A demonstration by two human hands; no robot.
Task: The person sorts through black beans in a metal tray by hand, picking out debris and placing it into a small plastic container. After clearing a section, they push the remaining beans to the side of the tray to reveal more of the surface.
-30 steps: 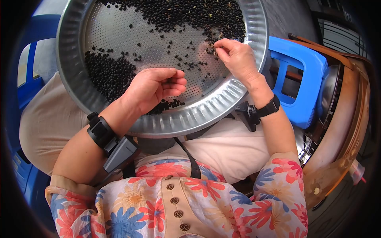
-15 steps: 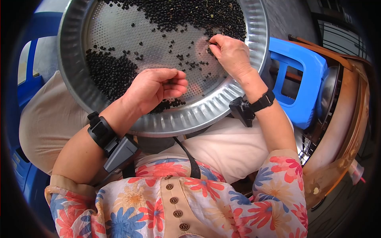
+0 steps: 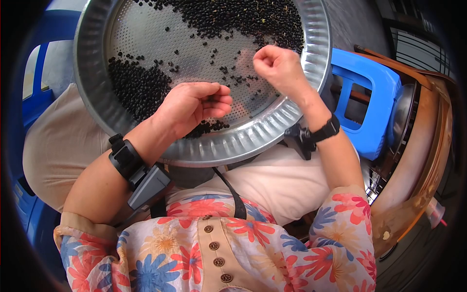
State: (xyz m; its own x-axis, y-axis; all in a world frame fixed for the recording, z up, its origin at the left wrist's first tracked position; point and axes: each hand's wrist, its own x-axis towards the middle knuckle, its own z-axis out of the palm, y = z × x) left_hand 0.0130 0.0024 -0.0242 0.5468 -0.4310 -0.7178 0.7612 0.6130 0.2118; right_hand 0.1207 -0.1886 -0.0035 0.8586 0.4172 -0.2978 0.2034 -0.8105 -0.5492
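Note:
A round metal tray (image 3: 268,137) with a fluted rim and dimpled floor rests on my lap. Black beans form a pile at its left (image 3: 136,85) and a wider spread along the far side (image 3: 233,19), with pale bits mixed in. Over the near-middle, my left hand (image 3: 197,104) is closed loosely, fingers curled toward the thumb; its contents are hidden. To the right, my right hand (image 3: 279,68) pinches thumb and forefinger together above the tray; anything between them is too small to make out. Loose beans (image 3: 238,79) lie between the hands.
A blue plastic stool (image 3: 374,97) stands right of the tray, beside a brown wooden piece of furniture (image 3: 413,160). Another blue plastic seat (image 3: 53,29) is at the left. Black straps with devices (image 3: 129,158) sit on both wrists.
My right hand has lifted slightly away from the beans at the far right and turned, its fingers folding in more. My left hand has barely moved.

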